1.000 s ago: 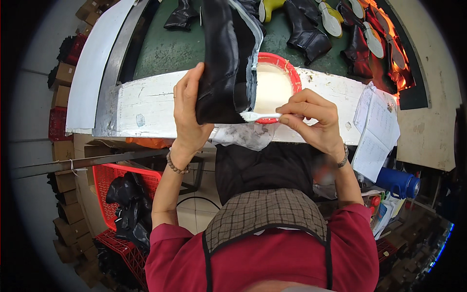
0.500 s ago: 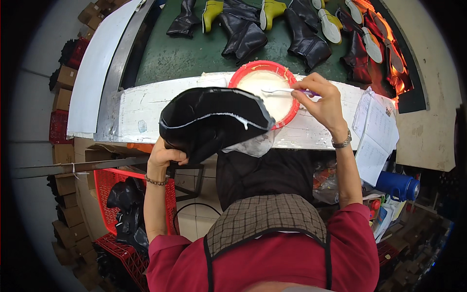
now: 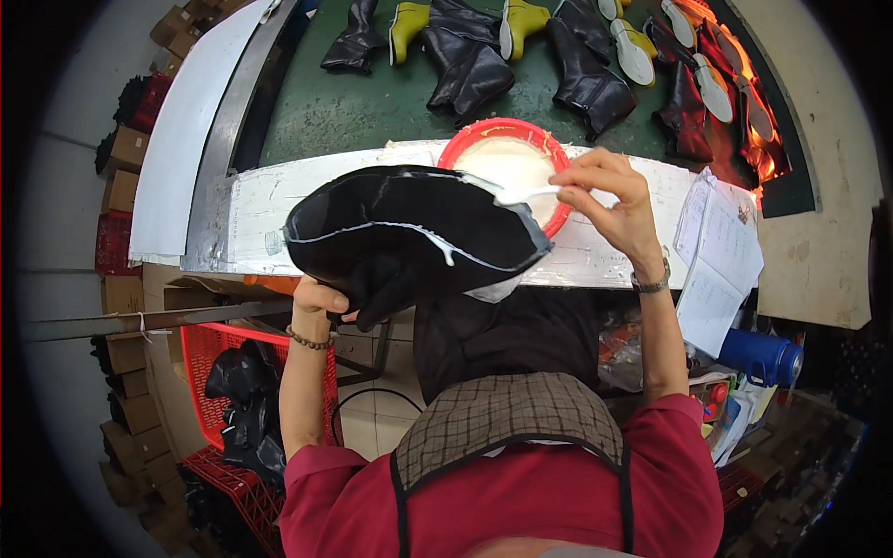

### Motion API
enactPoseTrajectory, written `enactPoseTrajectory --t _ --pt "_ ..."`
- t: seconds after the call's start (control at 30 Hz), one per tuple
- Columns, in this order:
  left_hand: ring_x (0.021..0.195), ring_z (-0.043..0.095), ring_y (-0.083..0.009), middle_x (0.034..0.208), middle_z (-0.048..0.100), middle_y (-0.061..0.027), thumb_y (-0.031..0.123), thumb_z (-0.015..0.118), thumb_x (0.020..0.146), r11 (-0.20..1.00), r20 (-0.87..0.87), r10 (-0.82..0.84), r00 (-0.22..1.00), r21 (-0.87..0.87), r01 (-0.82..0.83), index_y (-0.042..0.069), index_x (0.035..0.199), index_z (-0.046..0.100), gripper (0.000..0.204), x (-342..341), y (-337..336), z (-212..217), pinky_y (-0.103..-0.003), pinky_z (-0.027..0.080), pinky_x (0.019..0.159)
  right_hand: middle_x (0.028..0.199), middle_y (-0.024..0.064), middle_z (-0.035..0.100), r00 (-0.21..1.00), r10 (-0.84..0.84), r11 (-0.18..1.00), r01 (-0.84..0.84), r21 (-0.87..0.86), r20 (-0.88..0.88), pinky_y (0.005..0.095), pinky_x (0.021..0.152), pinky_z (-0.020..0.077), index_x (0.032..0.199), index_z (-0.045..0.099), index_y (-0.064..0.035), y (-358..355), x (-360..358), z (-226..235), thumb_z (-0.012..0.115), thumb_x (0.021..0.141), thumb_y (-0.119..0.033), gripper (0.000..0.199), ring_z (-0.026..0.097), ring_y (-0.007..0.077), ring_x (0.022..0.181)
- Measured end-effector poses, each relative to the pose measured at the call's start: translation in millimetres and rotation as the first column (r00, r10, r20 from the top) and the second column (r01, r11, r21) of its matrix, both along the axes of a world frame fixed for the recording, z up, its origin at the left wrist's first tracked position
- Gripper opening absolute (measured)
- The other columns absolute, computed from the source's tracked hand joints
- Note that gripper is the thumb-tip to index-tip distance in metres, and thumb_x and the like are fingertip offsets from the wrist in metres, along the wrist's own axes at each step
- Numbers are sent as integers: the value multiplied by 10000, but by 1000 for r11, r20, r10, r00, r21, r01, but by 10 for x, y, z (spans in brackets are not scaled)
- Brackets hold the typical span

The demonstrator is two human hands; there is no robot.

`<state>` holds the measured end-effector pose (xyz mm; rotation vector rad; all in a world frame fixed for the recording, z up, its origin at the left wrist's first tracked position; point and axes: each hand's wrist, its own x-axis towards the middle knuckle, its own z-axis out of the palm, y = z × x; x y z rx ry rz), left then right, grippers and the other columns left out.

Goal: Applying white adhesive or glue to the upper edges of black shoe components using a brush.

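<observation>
The bowl point(image 3: 502, 126) sits behind the boot upper point(image 3: 400, 205).

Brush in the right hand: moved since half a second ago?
Yes, slightly toward the wearer: relative to the red bowl, the brush tip was over the white paste; now it's at the black boot's edge.

Red bowl point(image 3: 458, 141) partly behind boot point(image 3: 372, 200)

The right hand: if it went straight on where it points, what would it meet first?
Probably the black boot: the white brush in the right hand points left at its rim, seemingly touching it, though depth over the red bowl is unclear.
</observation>
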<state>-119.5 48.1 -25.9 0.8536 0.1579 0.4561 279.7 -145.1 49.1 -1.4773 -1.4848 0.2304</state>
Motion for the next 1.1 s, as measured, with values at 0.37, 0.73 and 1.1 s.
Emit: enactPoseTrajectory --t 0.37,0.73,1.1 --pt "535 569 -182 1190 656 -302 -97 657 638 966 -92 -256 962 -68 251 -145 1460 421 856 483 -226 349 -299 364 382 894 1 715 974 210 977 -211 2 87 307 858 390 971 829 -116 463 -32 304 841 824 -132 148 631 127 843" --pt "1058 711 -400 1371 578 -322 -51 772 615 846 -203 -524 827 -237 477 -120 1479 424 934 667 -320 284 -478 657 734 907 -19 708 892 361 915 -395 80 272 300 853 405 984 828 -134 824 -268 500 859 811 -184 183 638 137 883" --pt "832 737 -355 1340 593 -338 -59 744 590 984 -167 -149 975 -121 130 -124 1450 450 911 356 -165 510 -433 646 648 959 34 696 976 213 977 -214 -17 -32 255 749 459 1019 813 -50 344 112 114 831 832 -75 190 631 113 890"
